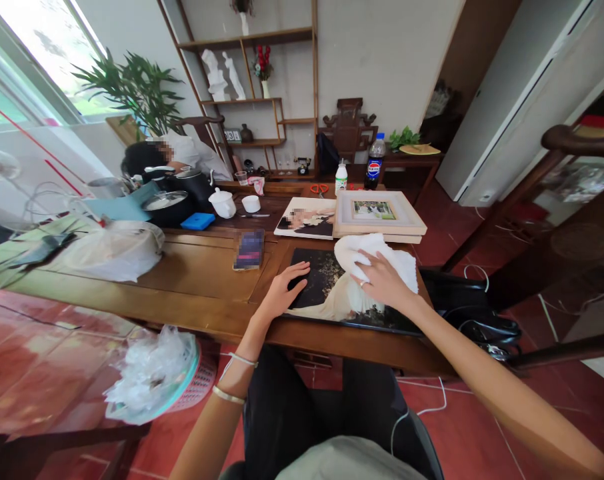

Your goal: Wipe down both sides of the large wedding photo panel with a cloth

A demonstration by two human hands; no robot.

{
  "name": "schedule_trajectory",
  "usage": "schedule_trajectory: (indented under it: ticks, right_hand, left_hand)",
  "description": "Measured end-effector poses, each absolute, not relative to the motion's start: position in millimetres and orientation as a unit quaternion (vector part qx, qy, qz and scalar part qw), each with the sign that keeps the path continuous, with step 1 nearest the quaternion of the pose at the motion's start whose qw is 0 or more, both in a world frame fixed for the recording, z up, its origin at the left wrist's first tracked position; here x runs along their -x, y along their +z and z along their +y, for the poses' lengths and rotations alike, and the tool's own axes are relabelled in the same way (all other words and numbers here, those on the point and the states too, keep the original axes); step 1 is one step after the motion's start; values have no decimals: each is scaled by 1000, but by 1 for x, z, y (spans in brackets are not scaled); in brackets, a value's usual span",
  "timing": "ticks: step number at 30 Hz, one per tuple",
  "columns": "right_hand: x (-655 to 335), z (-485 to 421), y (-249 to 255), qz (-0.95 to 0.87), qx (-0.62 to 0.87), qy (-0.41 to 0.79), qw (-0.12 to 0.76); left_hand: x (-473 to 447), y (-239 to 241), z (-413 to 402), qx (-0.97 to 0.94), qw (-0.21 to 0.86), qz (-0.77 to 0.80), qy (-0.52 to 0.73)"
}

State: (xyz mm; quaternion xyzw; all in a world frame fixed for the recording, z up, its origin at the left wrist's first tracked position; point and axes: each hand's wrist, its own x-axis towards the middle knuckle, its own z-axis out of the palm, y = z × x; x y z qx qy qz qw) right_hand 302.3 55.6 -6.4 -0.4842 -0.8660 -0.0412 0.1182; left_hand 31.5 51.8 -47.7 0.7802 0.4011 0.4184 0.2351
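A dark glossy photo panel lies flat at the near edge of the wooden table. My left hand rests on the panel's left edge, fingers spread flat, holding nothing. My right hand presses a white cloth down on the panel's upper right part, fingers closed over the cloth. Behind the panel lie another photo print and a stack of light framed pictures. A phone lies to the left of the panel.
Pots, white cups, a blue box and a plastic bag sit on the table's left. A person is bent over at the far left. Bottles stand at the back. A bin with plastic stands on the floor left; a black bag right.
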Motion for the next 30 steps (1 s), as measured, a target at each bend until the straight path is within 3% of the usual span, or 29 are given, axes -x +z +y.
schedule_trajectory:
  ticks: [9, 15, 19, 25, 30]
  right_hand:
    - [-238, -16, 2, -919, 387, 43, 58]
    - [-273, -31, 9, -939, 301, 110, 122]
    - [-306, -7, 4, -911, 373, 72, 162]
    - [-295, 16, -2, -841, 521, -12, 142]
    - [-242, 0, 1, -872, 476, 12, 113]
  left_hand:
    - [-30, -49, 53, -772, 246, 404, 424]
    - [-30, -48, 52, -770, 254, 397, 431]
    - [-32, -44, 50, -773, 245, 411, 417]
    - [-33, -43, 49, -772, 241, 415, 417]
    - [-32, -40, 47, -749, 251, 430, 437]
